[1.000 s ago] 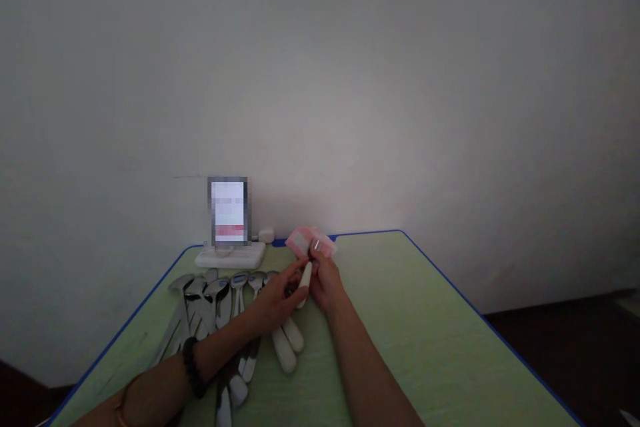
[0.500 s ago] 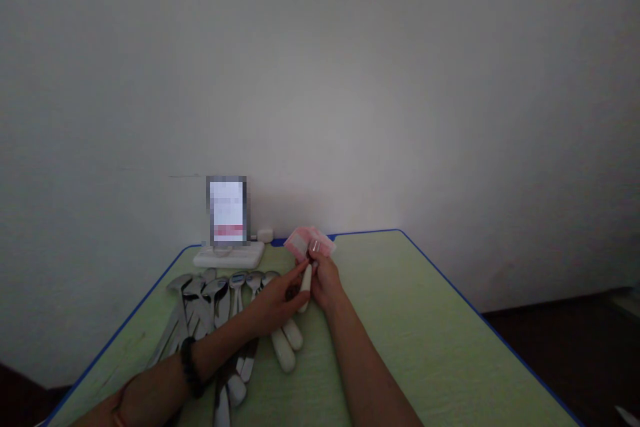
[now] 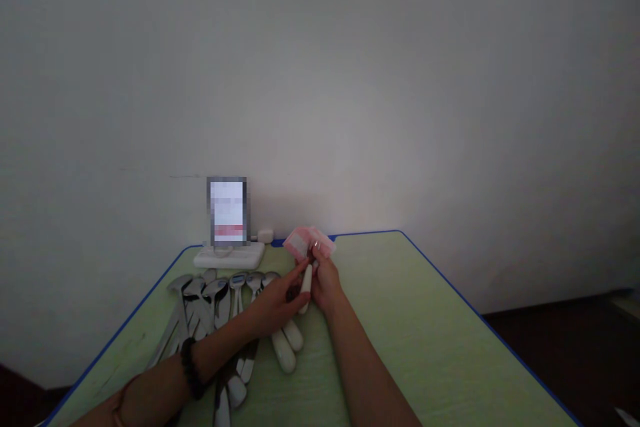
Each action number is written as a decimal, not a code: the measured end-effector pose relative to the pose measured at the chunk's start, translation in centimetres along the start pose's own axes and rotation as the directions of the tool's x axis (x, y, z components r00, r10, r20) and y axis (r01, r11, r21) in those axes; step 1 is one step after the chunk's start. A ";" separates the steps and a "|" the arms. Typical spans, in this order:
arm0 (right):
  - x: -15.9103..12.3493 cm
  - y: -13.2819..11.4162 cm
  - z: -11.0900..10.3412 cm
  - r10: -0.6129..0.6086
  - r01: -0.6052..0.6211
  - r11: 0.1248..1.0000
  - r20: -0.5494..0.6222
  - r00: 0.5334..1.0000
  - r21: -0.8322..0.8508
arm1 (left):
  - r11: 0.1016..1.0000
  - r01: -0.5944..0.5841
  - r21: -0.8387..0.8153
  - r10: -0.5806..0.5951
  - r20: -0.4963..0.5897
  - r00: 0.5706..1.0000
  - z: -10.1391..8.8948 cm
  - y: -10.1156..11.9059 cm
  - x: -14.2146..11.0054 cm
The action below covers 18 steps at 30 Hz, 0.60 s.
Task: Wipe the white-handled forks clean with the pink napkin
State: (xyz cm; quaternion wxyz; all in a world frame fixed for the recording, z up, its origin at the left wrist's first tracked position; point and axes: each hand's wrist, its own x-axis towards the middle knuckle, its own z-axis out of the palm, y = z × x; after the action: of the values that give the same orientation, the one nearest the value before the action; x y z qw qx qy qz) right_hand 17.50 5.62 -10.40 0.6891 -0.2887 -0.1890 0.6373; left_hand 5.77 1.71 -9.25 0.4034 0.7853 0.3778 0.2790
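2 bare hands meet near the far edge of our green table [image 3: 425,320]; between them we have the white-handled utensil [image 3: 307,281], its pale handle slanting toward us and its shiny end pointing away, mostly covered by fingers. Our left hand [image 3: 270,307] grasps the handle, thumb against its lower part and index finger reaching up toward the neck, probably so that it cannot turn; our right hand [image 3: 327,280] is curled round the upper part, thumb near the metal, which seems to steady that end; neither grip is loose. Just beyond the right fingertips spreads a pink-and-white sheet [image 3: 299,241]; we cannot tell whether those fingers pinch it or it merely lies behind them. Under and beside our left forearm lie metal spoons [image 3: 217,289], overlapping too much to count, bowls mostly away from us; 2 white handles [image 3: 284,352] stick out nearest us, perhaps set that way to be easy to pick up. Behind the spoons a lit screen [image 3: 229,210] stands upright at a white stand [image 3: 230,257], facing us, presumably so that we can read it while both hands are busy.
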 end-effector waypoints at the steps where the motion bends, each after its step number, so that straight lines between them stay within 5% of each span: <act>1: -0.1 -0.1 0.1 0.015 -0.015 1.000 -0.009 1.000 0.022 | 1.000 -0.002 0.007 0.002 0.001 1.000 0.0 0.1 0.0; 14: -0.7 -1.1 0.8 0.193 -0.182 0.972 -0.067 0.979 0.146 | 0.997 -0.038 -0.073 0.040 0.021 0.999 0.3 -0.2 0.0; 18: -0.8 -1.2 0.9 0.121 -0.118 0.991 -0.038 0.992 0.058 | 0.995 -0.044 -0.084 0.048 0.044 0.998 0.2 -0.4 0.0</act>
State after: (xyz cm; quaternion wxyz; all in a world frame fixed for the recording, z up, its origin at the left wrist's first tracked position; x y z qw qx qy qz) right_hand 17.76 4.97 -8.93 0.6611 -0.2934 -0.1394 0.6763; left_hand 5.79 1.73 -9.71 0.4377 0.7826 0.3383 0.2857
